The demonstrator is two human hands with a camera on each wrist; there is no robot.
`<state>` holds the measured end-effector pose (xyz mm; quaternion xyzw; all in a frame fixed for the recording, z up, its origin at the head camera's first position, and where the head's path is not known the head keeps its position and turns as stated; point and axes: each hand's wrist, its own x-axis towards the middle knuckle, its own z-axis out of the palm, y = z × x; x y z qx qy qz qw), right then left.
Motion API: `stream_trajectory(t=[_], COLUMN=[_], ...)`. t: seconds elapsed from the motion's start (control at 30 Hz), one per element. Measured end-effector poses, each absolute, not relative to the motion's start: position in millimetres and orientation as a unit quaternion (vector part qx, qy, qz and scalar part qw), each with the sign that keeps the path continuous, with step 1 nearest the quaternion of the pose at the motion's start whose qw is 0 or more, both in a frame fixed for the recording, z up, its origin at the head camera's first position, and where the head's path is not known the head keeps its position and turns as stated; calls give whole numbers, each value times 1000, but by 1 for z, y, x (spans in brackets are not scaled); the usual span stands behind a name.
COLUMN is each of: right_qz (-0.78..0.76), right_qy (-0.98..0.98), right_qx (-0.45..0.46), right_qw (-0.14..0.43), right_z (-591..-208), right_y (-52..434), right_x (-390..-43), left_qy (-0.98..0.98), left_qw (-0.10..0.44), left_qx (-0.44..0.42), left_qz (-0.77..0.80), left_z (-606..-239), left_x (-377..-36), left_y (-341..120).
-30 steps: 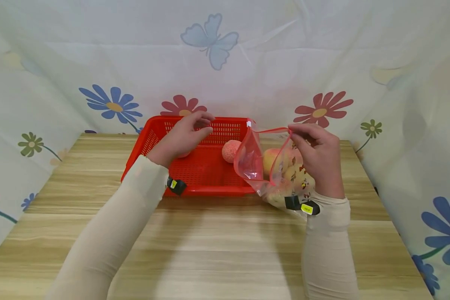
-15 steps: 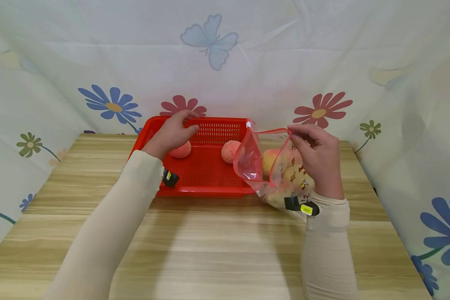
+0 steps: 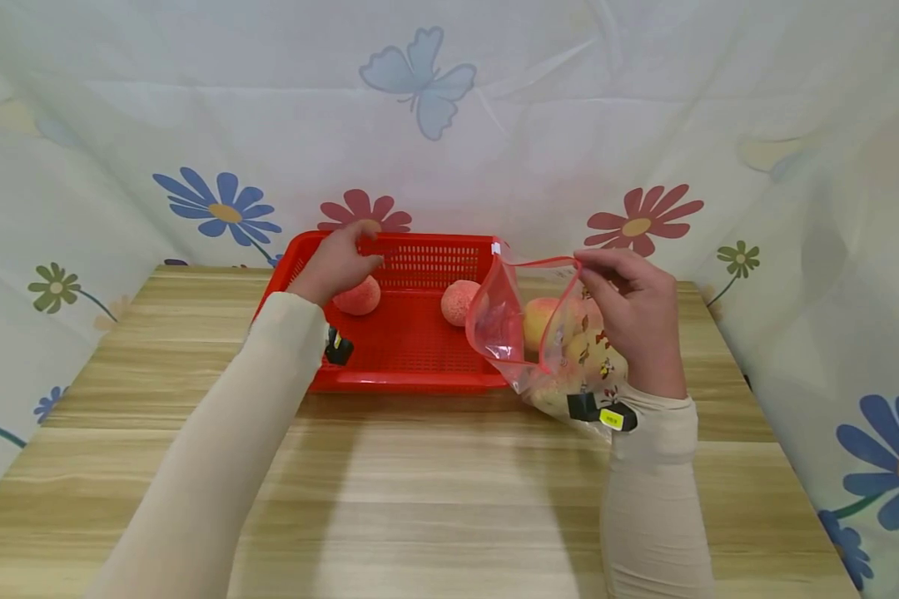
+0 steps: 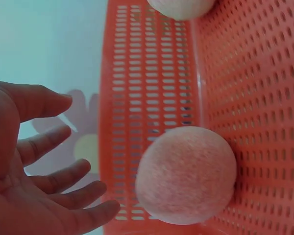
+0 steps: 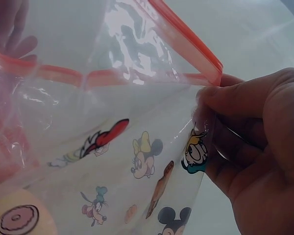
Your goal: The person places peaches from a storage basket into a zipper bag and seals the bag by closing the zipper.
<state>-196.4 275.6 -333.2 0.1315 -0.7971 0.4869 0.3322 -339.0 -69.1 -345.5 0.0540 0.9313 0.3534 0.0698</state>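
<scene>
A red perforated basket (image 3: 408,345) stands at the back of the wooden table. Two pink fuzzy peaches lie in it: one at the left (image 3: 360,297), one at the right (image 3: 459,301). My left hand (image 3: 345,258) hovers over the left peach (image 4: 186,175) with straight, spread fingers (image 4: 49,147), holding nothing. My right hand (image 3: 595,270) pinches the red-zipped rim of a clear cartoon-printed bag (image 3: 509,320) beside the basket's right end. The bag (image 5: 137,147) is held open and has several peaches inside (image 3: 541,320). In the right wrist view my thumb and fingers (image 5: 235,107) grip the rim.
A flower-and-butterfly curtain (image 3: 434,125) closes in the table at the back and sides. Bare wooden tabletop (image 3: 434,499) lies in front of the basket. The basket's back wall (image 4: 147,98) is just beyond my left fingers.
My left hand has moved left across the basket, from its middle to the left peach, uncovering that peach. The right hand and the bag have stayed in place.
</scene>
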Motion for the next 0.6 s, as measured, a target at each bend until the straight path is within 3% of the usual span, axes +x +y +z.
stream_trajectory(t=[0.37,0.6], right_qz=[476,480], right_qy=[-808,-804], right_qx=[117,120], right_qw=[327,330], right_z=[-333,-333], right_y=[276,276], right_x=[-197,-196], left_qy=[931,921], left_qw=[97,147], left_qx=[54,-4], left_qz=[348,361], left_z=[-364,-369], left_x=[-350,-347], left_y=[-77,-83])
